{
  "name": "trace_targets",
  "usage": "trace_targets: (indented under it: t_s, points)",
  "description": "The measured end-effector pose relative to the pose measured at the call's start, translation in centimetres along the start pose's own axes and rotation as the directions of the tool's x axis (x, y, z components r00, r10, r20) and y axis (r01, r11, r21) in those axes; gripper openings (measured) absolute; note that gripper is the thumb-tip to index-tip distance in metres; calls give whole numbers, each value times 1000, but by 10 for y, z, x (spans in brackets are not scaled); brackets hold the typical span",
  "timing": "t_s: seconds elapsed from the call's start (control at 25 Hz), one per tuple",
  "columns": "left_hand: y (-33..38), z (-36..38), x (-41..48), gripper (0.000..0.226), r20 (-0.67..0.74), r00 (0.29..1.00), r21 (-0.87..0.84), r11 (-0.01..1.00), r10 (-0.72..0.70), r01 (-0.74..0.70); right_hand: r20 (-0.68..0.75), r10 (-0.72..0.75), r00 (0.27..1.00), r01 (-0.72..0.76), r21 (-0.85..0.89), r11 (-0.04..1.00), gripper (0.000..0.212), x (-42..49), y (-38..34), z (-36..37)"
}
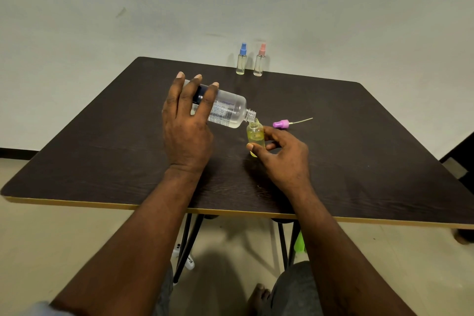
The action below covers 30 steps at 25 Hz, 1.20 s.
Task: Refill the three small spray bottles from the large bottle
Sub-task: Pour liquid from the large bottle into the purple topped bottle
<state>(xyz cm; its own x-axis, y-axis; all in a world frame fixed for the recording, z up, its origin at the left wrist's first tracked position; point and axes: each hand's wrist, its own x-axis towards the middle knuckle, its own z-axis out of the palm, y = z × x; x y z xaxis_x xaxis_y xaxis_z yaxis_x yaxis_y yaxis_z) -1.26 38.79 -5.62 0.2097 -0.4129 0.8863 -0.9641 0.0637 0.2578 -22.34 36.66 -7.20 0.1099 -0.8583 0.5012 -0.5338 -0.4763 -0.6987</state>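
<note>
My left hand [188, 124] grips the large clear bottle [227, 110], which is tipped nearly flat with its open threaded neck pointing right and down. That neck sits right over the mouth of a small open bottle [255, 134] holding yellowish liquid. My right hand [283, 159] holds this small bottle upright just above the table. Its purple spray head [282, 124], with a thin dip tube, lies on the table to the right. Two other small spray bottles, one with a blue cap [242, 59] and one with a pink cap [259, 60], stand capped at the table's far edge.
The dark wood-grain table [359, 151] has a light front edge and black legs. A pale wall rises behind it. Under the table on the floor I see a green object [299, 242], a white item [186, 259] and a bare foot [259, 295].
</note>
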Motion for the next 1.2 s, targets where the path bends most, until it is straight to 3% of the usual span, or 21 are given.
trace_targets:
  t_s: [1.2]
  points:
    - [-2, 0, 0, 72, -10, 1000, -2, 1000, 10, -10, 12, 33, 999, -33, -6, 999, 52, 1, -1, 1]
